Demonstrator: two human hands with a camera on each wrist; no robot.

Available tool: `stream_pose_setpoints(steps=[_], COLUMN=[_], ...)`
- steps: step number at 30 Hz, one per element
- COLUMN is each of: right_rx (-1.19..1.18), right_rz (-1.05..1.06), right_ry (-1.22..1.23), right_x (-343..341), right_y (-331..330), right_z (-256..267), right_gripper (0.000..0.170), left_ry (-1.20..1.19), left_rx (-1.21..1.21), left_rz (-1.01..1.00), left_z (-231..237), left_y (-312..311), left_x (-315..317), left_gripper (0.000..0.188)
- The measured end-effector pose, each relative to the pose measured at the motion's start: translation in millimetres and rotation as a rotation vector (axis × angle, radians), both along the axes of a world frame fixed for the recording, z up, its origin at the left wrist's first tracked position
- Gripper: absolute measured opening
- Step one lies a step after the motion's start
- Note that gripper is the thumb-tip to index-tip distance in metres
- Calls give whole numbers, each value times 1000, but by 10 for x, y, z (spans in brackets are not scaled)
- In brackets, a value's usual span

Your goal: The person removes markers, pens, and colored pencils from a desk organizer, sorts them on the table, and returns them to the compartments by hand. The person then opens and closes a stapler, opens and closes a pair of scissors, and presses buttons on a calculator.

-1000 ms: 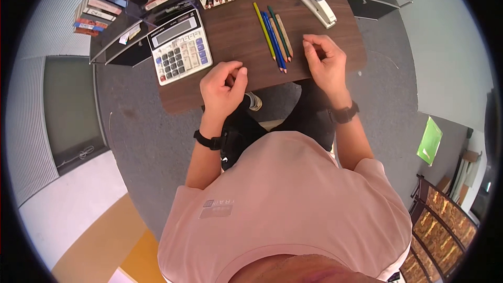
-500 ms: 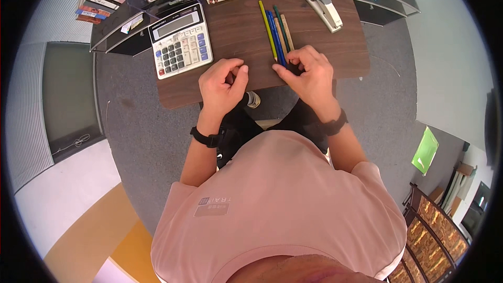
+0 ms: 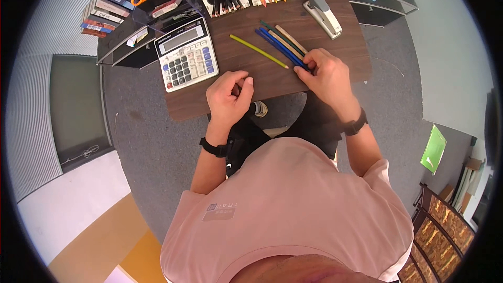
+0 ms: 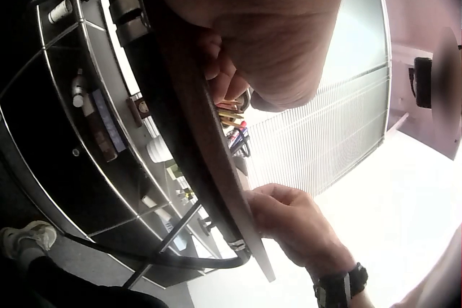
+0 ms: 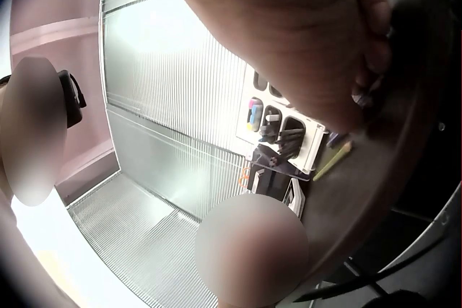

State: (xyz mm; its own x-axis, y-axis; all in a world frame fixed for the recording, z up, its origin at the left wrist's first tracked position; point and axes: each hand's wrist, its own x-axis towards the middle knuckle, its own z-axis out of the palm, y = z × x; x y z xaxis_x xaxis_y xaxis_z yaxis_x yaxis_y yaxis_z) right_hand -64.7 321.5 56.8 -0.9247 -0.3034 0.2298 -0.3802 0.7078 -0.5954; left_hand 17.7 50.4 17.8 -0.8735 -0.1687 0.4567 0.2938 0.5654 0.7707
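Beside the right hand (image 3: 330, 77), pinching blue pencils (image 3: 284, 49), lies a lime pencil (image 3: 259, 51); the left hand (image 3: 229, 97) curls loosely.

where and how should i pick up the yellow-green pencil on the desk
Probably mid-shaft, from above and the left, with a pinch across its length. The yellow-green pencil is thin and lies flat; its near end sits close to the blue pencils, while bare desk lies to its left.
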Motion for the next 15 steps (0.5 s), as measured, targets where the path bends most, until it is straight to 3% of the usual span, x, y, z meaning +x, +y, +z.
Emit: stream_pose_setpoints(steps=[10, 15], right_rx=[45, 243], right_rz=[22, 134], right_ry=[12, 110], right_x=[-22, -104], right_y=[59, 45], right_z=[12, 35], right_gripper=[21, 22], left_ry=[-57, -47], left_rx=[-19, -18], left_rz=[-20, -29], left_z=[26, 25], left_y=[-20, -17], left_x=[42, 37], left_gripper=[11, 11])
